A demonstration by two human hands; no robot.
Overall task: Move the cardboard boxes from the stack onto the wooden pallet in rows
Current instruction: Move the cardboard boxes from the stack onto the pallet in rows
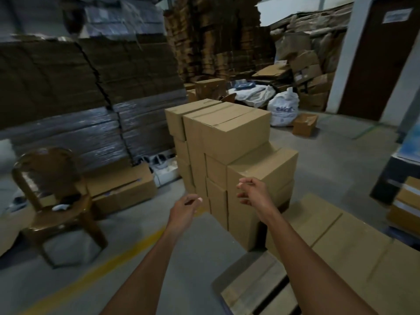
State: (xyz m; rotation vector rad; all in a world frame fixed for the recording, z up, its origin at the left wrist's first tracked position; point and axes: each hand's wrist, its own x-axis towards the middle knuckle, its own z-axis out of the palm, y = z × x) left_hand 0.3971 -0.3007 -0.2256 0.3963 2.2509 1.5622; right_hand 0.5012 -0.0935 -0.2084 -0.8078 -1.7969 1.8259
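Note:
A stack of plain brown cardboard boxes (229, 137) stands on the floor ahead, taller at the back and stepping down toward me. Its nearest box (266, 171) sits at about hand height. My left hand (185, 209) reaches forward, empty, fingers loosely curled, just left of the stack's front corner. In front of the nearest box, my right hand (253, 193) is also empty with relaxed fingers and touches nothing. At the lower right lies the wooden pallet (247, 289), with a row of boxes (341, 242) resting on it.
A brown plastic chair (56, 196) stands at the left. Beside it an open carton (122, 185) lies on the floor. Wrapped bundles of flat cardboard (75, 92) tower behind. White sacks (283, 108), loose cartons and a dark door (375, 57) are at the right. A yellow floor line (106, 262) runs diagonally.

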